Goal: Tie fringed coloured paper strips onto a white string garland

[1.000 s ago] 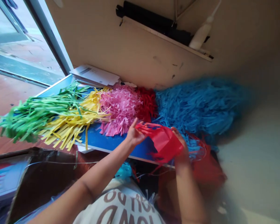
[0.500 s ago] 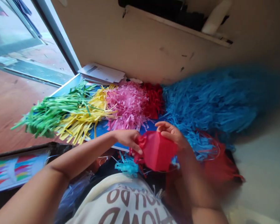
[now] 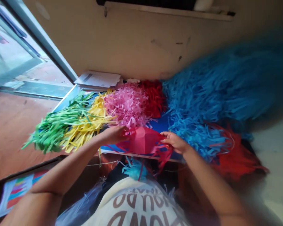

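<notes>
Between my hands stretches a red sheet of tissue paper (image 3: 145, 141), creased down its middle, with fringed strips hanging at both ends. It is held over the front edge of the blue table (image 3: 160, 125). My left hand (image 3: 118, 134) has its fingers closed on the left end. At the right end, my right hand (image 3: 175, 142) pinches the paper between thumb and fingers. Just below, at my lap, lies a light-blue tissue tassel (image 3: 135, 169) near a thin white string (image 3: 101, 164). Behind the sheet lie pink fringed paper (image 3: 128, 105) and dark red fringed paper (image 3: 153, 97).
Green fringe (image 3: 58, 125) and yellow fringe (image 3: 83, 131) cover the table's left end. A big blue fringe heap (image 3: 217, 94) and orange-red paper (image 3: 238, 157) are at right. White papers (image 3: 99, 79) lie against the wall, under a shelf (image 3: 167, 11). A printed sheet (image 3: 19, 193) is lower left.
The red tissue paper has moved forward from over my lap to the table edge and is spread wider. My hands have drawn apart, the left one shifting leftward. The view has tilted slightly.
</notes>
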Tool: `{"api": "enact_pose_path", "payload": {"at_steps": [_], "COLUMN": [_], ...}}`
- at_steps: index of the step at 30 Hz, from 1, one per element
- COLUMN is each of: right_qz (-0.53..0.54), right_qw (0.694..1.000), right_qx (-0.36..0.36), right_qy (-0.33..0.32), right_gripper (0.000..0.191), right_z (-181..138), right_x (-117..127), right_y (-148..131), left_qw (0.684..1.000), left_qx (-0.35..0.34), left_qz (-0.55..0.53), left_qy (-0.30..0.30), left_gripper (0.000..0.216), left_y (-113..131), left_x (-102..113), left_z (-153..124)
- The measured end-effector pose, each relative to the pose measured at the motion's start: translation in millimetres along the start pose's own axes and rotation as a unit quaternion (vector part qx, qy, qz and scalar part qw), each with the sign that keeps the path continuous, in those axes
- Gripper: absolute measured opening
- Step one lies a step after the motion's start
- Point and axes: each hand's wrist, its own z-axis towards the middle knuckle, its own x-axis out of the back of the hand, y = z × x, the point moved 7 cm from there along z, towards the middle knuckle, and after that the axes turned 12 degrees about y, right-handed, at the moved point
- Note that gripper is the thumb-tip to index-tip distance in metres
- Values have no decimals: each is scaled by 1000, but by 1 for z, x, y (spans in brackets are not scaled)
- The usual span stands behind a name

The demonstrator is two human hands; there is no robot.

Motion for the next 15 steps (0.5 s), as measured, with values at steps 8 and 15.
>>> {"api": "enact_pose_path", "payload": {"at_steps": [8,15], "right_qz": [3,-167], "right_qw": [999,913], "right_qx": [-38,242], "right_qy": [37,283], "right_gripper": [42,30], "right_z": [1,-50], "right_x": [32,49], "right_y": [6,-45], "left_qw": [891,932], "left_qx": [-389,-323], "left_qz": [218,163], "left_qy": [86,-28], "left_gripper": [58,47], "left_y": [43,37], "left_x": [-140,-150], "left_z": [-61,-13]}}
